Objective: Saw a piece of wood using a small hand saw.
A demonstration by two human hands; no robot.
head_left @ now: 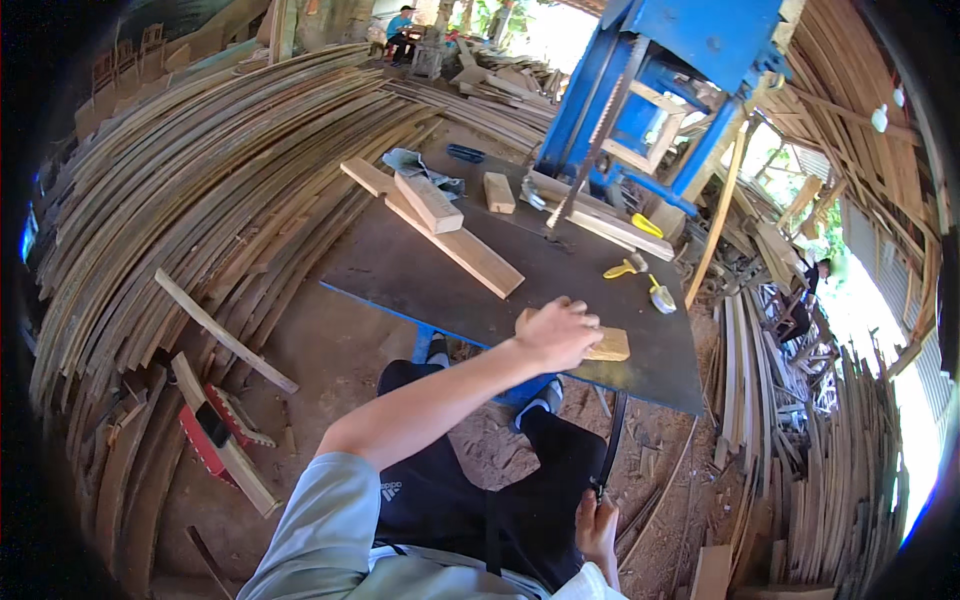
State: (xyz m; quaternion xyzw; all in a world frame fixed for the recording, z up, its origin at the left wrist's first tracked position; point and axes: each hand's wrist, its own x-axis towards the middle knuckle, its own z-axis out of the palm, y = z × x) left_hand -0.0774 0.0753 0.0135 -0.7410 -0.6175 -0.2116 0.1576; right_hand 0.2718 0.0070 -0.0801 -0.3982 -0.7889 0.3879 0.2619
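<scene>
My left hand (562, 333) reaches across to the near edge of the dark metal table (420, 270). Its fingers curl over a short wooden block (610, 346), whose right end sticks out past them. Down at the lower right, my right hand (597, 527) is closed around the lower end of a long, narrow black strip (615, 435). That strip runs up to the table's near edge; its exact kind is unclear. Farther left on the table, a wooden block (430, 203) rests on a longer plank (455, 245). Another small block (499, 193) stands behind them.
A blue bandsaw (690, 40) with an upright toothed blade (600, 135) rises at the table's far side. Two yellow-handled brushes (625, 267) lie to the right. Long boards (200, 170) are stacked left; a red tool-like object (210, 440) sits on the floor. People (400, 32) are in the distance.
</scene>
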